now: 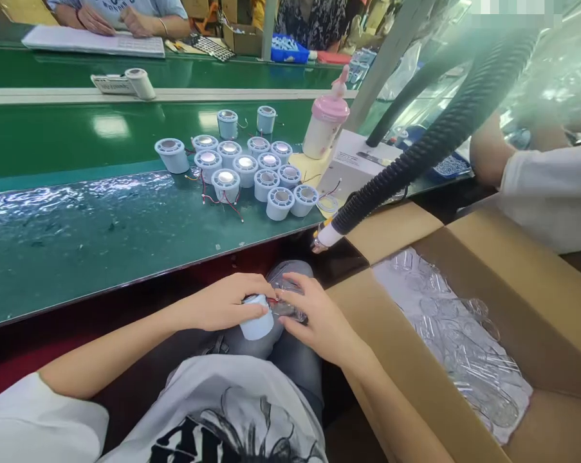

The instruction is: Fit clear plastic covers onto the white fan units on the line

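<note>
Over my lap, my left hand [230, 301] is closed around a light-blue round plastic housing [257, 326], its thumb across the side. Short red wires [271, 300] come out of the housing's right side, toward the other hand. My right hand [322, 318] is curled around a clear plastic cup-like part [296, 313], which faces the housing. Fingers partly cover where the two parts meet, so I cannot tell whether they touch. Several similar light-blue housings [226, 185] with silver centres and thin wires stand grouped on the green bench ahead.
A cardboard box [410, 392] at my right holds several clear plastic parts [464, 341]. A black corrugated hose [415, 161] slants down to the bench edge. Behind it stand a white box [350, 161] and a pink-lidded bottle [323, 125]. Other people sit opposite and at the right.
</note>
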Tool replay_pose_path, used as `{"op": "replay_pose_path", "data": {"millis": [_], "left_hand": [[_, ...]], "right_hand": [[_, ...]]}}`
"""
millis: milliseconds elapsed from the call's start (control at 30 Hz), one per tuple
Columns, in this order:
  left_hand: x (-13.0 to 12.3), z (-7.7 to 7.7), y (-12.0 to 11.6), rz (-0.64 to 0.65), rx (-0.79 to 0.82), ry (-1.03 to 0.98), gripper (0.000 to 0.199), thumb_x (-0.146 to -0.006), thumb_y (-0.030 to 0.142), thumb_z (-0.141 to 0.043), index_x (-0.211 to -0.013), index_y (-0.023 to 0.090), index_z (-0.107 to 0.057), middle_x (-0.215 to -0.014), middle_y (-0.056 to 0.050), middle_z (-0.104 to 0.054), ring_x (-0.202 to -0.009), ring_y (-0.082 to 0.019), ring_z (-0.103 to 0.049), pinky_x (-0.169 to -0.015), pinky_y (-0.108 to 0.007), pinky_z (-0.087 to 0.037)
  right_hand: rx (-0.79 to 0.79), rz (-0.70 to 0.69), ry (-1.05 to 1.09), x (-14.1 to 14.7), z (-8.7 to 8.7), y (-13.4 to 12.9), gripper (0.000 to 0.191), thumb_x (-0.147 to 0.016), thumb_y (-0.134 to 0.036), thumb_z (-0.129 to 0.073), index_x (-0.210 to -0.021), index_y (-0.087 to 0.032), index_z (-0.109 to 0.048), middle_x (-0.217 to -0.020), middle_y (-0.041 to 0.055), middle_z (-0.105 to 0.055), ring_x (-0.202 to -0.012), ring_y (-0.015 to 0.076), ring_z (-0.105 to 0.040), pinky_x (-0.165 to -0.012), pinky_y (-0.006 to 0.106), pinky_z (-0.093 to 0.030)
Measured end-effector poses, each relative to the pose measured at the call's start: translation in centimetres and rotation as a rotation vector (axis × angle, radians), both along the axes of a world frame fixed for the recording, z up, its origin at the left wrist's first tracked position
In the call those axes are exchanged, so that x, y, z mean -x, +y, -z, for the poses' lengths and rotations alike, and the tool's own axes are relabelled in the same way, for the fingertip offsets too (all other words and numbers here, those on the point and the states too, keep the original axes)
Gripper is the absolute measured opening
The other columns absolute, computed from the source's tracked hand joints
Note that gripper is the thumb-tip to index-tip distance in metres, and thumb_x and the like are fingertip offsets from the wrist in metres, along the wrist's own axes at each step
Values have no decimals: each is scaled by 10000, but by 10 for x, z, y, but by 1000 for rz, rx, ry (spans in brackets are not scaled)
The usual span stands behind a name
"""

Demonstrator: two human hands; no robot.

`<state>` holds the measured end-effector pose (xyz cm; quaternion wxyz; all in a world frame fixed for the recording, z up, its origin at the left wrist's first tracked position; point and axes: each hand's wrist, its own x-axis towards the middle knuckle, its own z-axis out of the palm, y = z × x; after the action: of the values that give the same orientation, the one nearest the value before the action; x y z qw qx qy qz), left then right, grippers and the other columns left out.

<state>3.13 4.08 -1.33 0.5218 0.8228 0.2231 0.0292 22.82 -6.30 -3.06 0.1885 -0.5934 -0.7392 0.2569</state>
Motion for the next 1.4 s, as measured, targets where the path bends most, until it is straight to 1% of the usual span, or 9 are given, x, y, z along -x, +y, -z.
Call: {"op": "replay_pose_path", "data": {"millis": [167,333,467,633,733,800,967,1067,1400], "left_hand": [[-2,7,-8,-148,-195,20,236,-840,261,-579,-1060,192,-630,-1033,-47,-577,-914,-183,-569,-844,-303,-447],[-4,30,-11,-351,-37,-192,514,-764,391,-718,-1218,209,-560,-1068,-62,-561,-916,-180,-570,-746,-274,-497],[-4,41,-7,-259,-131,-253,701,-588,483,-833,-1207,230,-622,-1066,-84,-541,-963,-215,-561,-737,-298,-521],[-4,41,-5,-103,23,-269,694,-662,350,-819,-1299,256,-561,-1226,-102,-612,-1120,-248,-591,-917,-369,-519],[-5,41,-10,-163,244,-258,699,-699,287,-794,-1338,247,-515,-1274,-102,-600,-1092,-235,-626,-887,-345,-545],[-5,40,-13,-232,398,-274,710,-699,267,-795,-1341,228,-496,-1249,-103,-614,-1049,-218,-648,-877,-330,-550],[-1,34,-18,-327,594,-259,704,-710,284,-790,-1342,229,-485,-1145,-90,-652,-903,-180,-672,-737,-261,-562],[1,28,-17,-300,521,-220,725,-691,300,-803,-1344,234,-495,-1169,-96,-645,-860,-181,-676,-690,-252,-561],[6,27,-11,-137,78,-466,760,-628,207,-845,-1328,257,-555,-1353,-128,-573,-1258,-288,-535,-1023,-391,-476]], "right_hand": [[78,69,244,1,3,2,140,-707,-99,-737,-774,-189,-653,-1284,110,-512,-1172,273,-533,-981,427,-467],[95,260,479,4,-1,0,179,-856,-331,-607,-757,-185,-641,-1158,111,-526,-925,199,-608,-760,333,-515],[107,386,660,1,-3,2,270,-829,-346,-607,-610,-188,-628,-1022,86,-574,-909,202,-608,-655,284,-494],[241,480,922,-10,3,8,327,-695,-376,-751,-479,-188,-594,-954,85,-672,-928,245,-644,-687,328,-527],[302,450,1039,-16,6,9,270,-714,-417,-751,-570,-202,-673,-977,83,-724,-948,256,-670,-715,359,-560],[253,324,1003,-18,7,7,188,-685,-390,-793,-766,-230,-736,-1121,80,-713,-1059,279,-655,-809,403,-570],[-139,76,515,-15,8,-7,417,-742,-160,-758,-1128,-274,-649,-1379,86,-571,-1249,248,-557,-1039,420,-467],[-215,43,471,-14,8,-12,416,-765,-151,-742,-1136,-265,-591,-1356,94,-589,-1214,230,-590,-996,366,-507],[-40,99,657,-16,3,-15,477,-714,-232,-810,-1128,-269,-575,-1234,60,-662,-1125,228,-644,-895,332,-582]]}}
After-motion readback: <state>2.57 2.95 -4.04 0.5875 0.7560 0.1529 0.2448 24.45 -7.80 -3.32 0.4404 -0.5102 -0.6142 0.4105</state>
